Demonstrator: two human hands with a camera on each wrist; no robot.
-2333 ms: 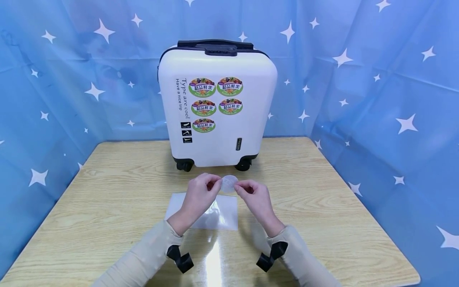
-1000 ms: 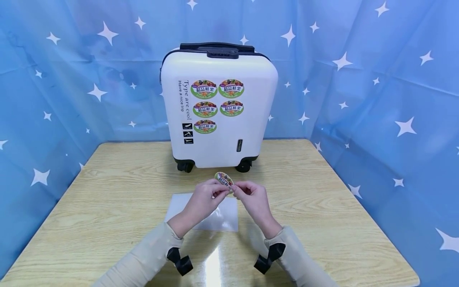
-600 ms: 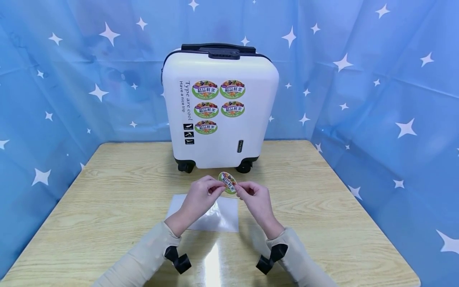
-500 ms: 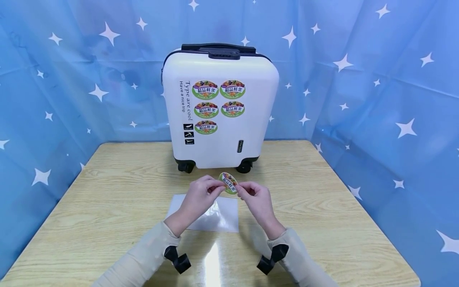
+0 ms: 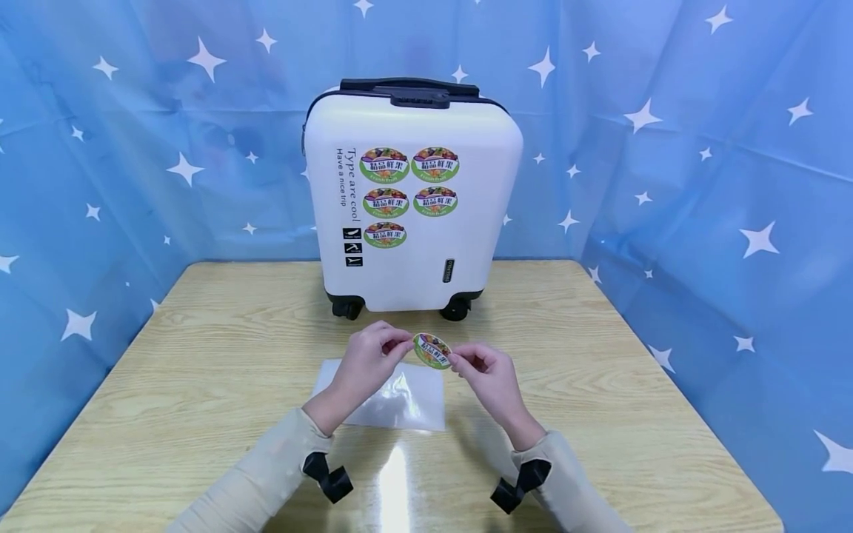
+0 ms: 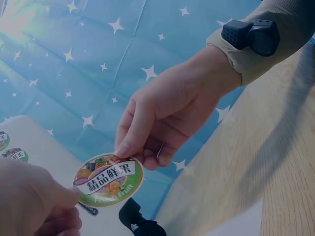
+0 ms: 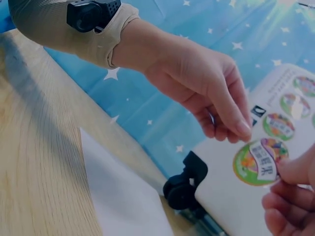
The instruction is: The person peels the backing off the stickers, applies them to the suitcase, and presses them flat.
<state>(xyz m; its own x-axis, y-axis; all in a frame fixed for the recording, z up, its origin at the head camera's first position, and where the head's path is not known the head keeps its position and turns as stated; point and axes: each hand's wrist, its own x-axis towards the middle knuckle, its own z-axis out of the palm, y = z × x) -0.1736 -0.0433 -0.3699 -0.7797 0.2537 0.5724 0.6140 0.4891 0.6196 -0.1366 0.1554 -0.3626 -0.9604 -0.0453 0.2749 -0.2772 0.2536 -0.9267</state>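
Note:
An oval fruit sticker (image 5: 432,351), green at the bottom with printed fruit and a white lettered band, is stretched flat between both hands above the table. My left hand (image 5: 363,361) pinches its left edge between thumb and fingertips. At the opposite edge, my right hand (image 5: 491,379) pinches it the same way. In the left wrist view the printed face of the sticker (image 6: 109,180) is seen tilted, with the right thumb on its rim. Behind stands a white suitcase (image 5: 426,252) bearing several matching stickers, the lowest sticker (image 5: 385,235) on the left.
A glossy white backing sheet (image 5: 406,407) lies on the wooden table (image 5: 600,414), under and in front of the hands. The suitcase rests on black wheels (image 5: 456,309) near the back edge. A blue star-patterned curtain (image 5: 666,185) surrounds the table.
The held sticker has gone from showing its pale back to showing its printed face, then turned more level. The right hand has shifted slightly right and down, the left hand slightly left.

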